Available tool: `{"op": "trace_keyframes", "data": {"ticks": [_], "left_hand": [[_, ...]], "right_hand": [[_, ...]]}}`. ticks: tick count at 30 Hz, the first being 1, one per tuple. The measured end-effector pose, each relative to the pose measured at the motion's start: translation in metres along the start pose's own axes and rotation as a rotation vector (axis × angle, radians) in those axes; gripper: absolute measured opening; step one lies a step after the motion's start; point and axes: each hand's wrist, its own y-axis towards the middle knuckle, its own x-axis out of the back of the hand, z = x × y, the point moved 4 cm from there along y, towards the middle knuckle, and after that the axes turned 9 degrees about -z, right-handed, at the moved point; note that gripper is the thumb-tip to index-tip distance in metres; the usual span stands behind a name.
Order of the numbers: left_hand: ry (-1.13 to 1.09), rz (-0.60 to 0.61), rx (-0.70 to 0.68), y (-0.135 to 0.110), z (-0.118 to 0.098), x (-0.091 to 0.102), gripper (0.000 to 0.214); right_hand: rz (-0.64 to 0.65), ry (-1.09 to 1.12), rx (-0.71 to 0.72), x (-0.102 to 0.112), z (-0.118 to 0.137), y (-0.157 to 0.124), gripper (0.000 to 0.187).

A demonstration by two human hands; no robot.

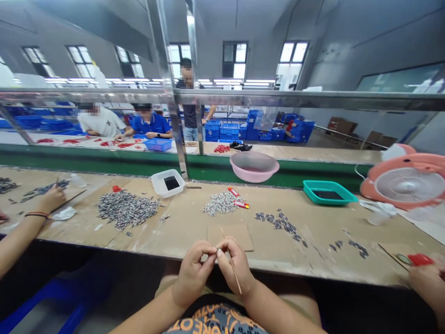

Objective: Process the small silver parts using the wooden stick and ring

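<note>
While hands point(192, 269) touch, slender tan stick point(236, 276) slants.

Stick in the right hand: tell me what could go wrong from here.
The stick slants across the right hand, so it might slip. The left hand and right hand meet near the bench's front edge, so anything dropped could miss the bench. The middle pile lies loose; a knock could scatter it.

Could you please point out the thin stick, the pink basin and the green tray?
Thin stick point(235, 274): head view, on its lower shaft.
Pink basin point(255, 175): head view, on its outer wall.
Green tray point(327, 201): head view, on its front wall.
</note>
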Motion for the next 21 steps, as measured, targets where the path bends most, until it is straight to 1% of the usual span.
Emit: {"op": "trace_keyframes", "data": {"ticks": [3,6,8,9,11,12,14,16,18,20,21], "left_hand": [[-0.010,0.017,0.092,0.001,0.008,-0.001,0.005],[0.052,-0.010,0.168,0.006,0.025,0.008,0.012],[0.175,-0.025,0.150,0.017,0.043,0.022,0.019],[0.258,-0.032,0.116,0.026,0.054,0.032,0.020],[0.431,-0.033,0.028,0.048,0.078,0.055,0.019],[0.505,-0.045,0.006,0.060,0.091,0.068,0.020],[0.643,-0.072,-0.083,0.079,0.109,0.094,0.021],[0.793,-0.086,-0.155,0.084,0.119,0.115,0.022],[0.889,-0.096,-0.154,0.074,0.122,0.126,0.025],[0.911,-0.062,-0.127,0.056,0.120,0.128,0.027],[0.907,-0.040,-0.113,0.047,0.118,0.126,0.029]], "right_hand": [[0.061,-0.003,0.019,0.001,-0.005,0.003,0.005],[0.068,0.002,0.082,0.006,-0.007,0.005,0.008],[0.033,-0.017,0.117,0.011,-0.011,0.006,0.010],[0.012,-0.032,0.130,0.014,-0.014,0.007,0.010],[-0.024,-0.073,0.152,0.022,-0.022,0.009,0.011],[-0.043,-0.098,0.163,0.027,-0.028,0.011,0.011],[-0.089,-0.160,0.181,0.042,-0.040,0.016,0.011],[-0.157,-0.243,0.179,0.064,-0.054,0.022,0.013],[-0.233,-0.369,0.155,0.092,-0.069,0.024,0.016],[-0.295,-0.515,0.161,0.121,-0.083,0.023,0.020],[-0.291,-0.582,0.176,0.133,-0.090,0.022,0.021]]}}
